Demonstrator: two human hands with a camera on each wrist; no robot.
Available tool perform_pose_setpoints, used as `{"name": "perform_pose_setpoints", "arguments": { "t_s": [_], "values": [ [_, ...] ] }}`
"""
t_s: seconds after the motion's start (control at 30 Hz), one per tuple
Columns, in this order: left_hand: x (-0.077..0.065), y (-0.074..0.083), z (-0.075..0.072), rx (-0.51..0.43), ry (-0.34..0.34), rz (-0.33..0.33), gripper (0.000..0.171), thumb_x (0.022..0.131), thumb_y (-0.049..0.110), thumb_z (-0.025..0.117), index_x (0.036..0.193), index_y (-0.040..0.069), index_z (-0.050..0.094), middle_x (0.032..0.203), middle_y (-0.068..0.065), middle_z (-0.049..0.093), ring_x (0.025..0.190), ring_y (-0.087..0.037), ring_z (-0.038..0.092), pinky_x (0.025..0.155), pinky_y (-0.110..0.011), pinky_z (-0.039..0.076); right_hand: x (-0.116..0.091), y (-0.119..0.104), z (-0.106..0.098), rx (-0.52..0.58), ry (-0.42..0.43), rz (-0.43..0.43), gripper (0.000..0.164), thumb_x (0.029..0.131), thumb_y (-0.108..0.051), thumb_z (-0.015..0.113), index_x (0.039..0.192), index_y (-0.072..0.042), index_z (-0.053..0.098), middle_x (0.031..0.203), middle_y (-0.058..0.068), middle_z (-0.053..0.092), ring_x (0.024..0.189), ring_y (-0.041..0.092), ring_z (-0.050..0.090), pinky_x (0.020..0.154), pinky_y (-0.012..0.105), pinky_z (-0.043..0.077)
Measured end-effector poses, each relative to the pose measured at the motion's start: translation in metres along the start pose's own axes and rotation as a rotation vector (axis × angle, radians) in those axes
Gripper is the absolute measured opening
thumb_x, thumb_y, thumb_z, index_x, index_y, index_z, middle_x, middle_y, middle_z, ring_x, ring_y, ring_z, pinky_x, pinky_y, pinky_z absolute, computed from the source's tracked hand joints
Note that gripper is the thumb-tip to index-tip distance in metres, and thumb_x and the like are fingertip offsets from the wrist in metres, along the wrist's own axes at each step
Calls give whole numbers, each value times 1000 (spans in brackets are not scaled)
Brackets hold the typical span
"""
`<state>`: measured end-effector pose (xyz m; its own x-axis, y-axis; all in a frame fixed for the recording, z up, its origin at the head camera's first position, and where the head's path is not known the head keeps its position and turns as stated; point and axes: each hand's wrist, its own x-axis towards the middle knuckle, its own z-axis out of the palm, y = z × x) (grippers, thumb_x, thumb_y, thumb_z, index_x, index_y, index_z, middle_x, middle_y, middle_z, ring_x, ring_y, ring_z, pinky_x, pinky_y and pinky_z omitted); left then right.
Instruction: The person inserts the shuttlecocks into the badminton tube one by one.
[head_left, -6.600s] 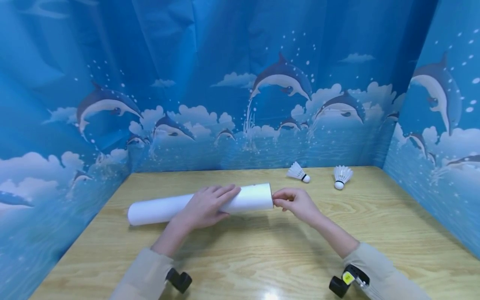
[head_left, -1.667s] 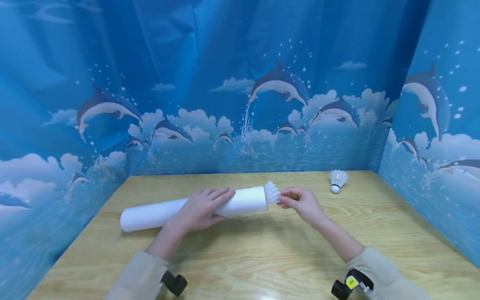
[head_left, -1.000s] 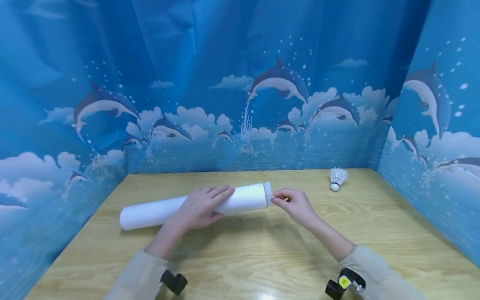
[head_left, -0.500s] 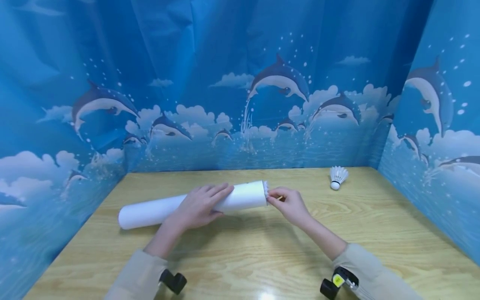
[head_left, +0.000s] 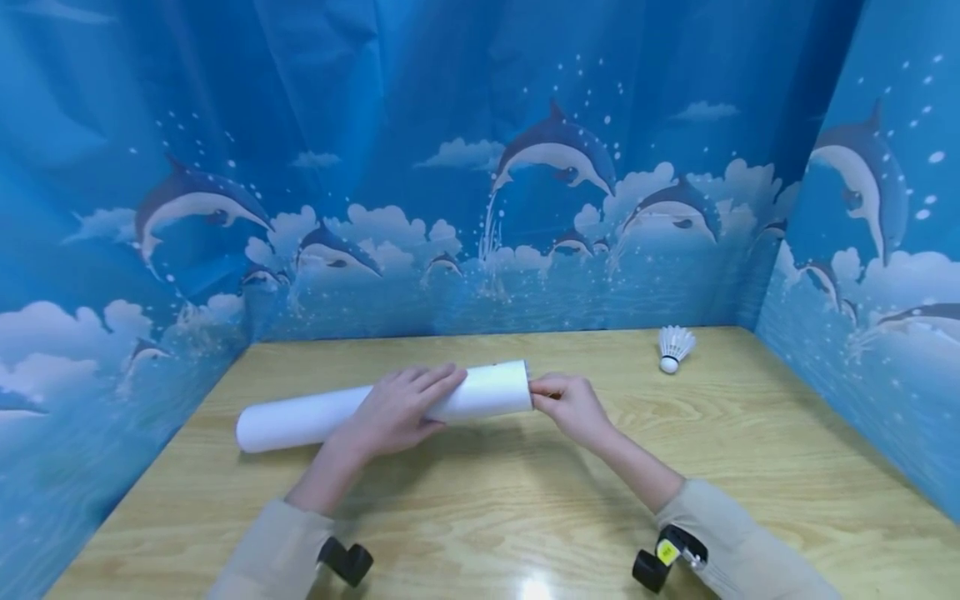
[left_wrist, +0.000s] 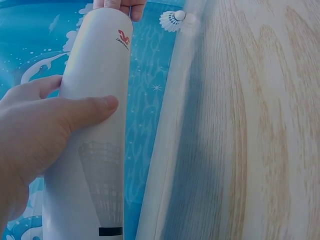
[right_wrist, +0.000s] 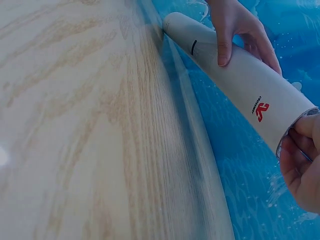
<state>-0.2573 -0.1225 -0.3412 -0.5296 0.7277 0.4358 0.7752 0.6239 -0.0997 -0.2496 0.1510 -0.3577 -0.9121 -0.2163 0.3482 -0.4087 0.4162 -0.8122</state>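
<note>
A long white shuttlecock tube (head_left: 487, 390) lies slanted on the table, its mouth towards the right. My left hand (head_left: 399, 410) grips it around the middle, thumb on the near side. At the mouth is my right hand (head_left: 573, 410), its bent thumb and fingers pinched together and reaching just inside the rim, as the right wrist view shows. The shuttlecock at those fingertips is hidden by the tube and hand. In the left wrist view the tube carries a red logo (left_wrist: 123, 37) and a grey shuttlecock picture (left_wrist: 102, 182).
Another white shuttlecock (head_left: 676, 347) lies at the table's back right, cork towards me. Blue dolphin-printed sheets (head_left: 420, 275) stand behind the wooden table (head_left: 480, 517) and along its sides. A black wrist camera (head_left: 651, 570) sits on the right sleeve.
One shuttlecock has left the back of the table and gone feathers-outward into the tube. Its feathers, lately jutting from the mouth, have slid inside as my right hand moved left. My left hand stays put.
</note>
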Motion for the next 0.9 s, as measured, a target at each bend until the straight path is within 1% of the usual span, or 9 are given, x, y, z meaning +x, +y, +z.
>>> {"name": "perform_pose_setpoints", "arguments": {
  "t_s": [0.13, 0.4, 0.53, 0.63, 0.77, 0.9],
  "values": [
    [-1, 0, 1, -1, 2, 1, 80, 72, 30, 80, 141, 17, 41, 137, -5, 48, 111, -28, 54, 89, -48, 47, 0, 0, 0, 52, -13, 37, 18, 84, 3, 62, 101, 8, 68, 98, 20, 67, 90, 31, 64, 74, 33, 55],
    [0, -3, 0, -16, -13, -8, 81, 72, 31, 80, 142, 18, 40, 138, -5, 47, 112, -27, 53, 90, -48, 47, 2, 0, 0, 90, -23, 114, 20, 85, 2, 61, 103, 9, 66, 103, 22, 66, 92, 30, 64, 73, 32, 55],
    [0, -4, -1, -22, -16, -11, 81, 72, 30, 80, 142, 18, 40, 138, -4, 47, 113, -27, 53, 91, -48, 46, 4, -1, -1, 97, -30, 119, 20, 85, 2, 61, 103, 9, 66, 103, 22, 66, 94, 32, 63, 75, 32, 55],
    [1, -5, -2, -23, -21, -10, 81, 73, 30, 79, 142, 18, 40, 138, -4, 47, 113, -28, 53, 91, -48, 46, 3, -1, -2, 102, -50, 113, 20, 85, 2, 60, 104, 9, 65, 104, 22, 65, 94, 31, 63, 76, 32, 55],
    [0, -5, -1, -23, -29, -9, 81, 73, 31, 79, 142, 18, 39, 139, -4, 46, 114, -27, 52, 92, -48, 46, 1, 0, -7, 108, -111, 91, 23, 88, -1, 59, 107, 10, 64, 107, 23, 64, 93, 30, 64, 78, 35, 55],
    [-1, -6, -1, -22, -25, -6, 81, 73, 31, 79, 142, 18, 39, 139, -4, 46, 114, -27, 52, 92, -48, 46, -3, 2, -16, 117, -175, 79, 26, 89, -7, 60, 110, 8, 64, 109, 20, 64, 94, 32, 63, 80, 42, 54]
  ]
}}
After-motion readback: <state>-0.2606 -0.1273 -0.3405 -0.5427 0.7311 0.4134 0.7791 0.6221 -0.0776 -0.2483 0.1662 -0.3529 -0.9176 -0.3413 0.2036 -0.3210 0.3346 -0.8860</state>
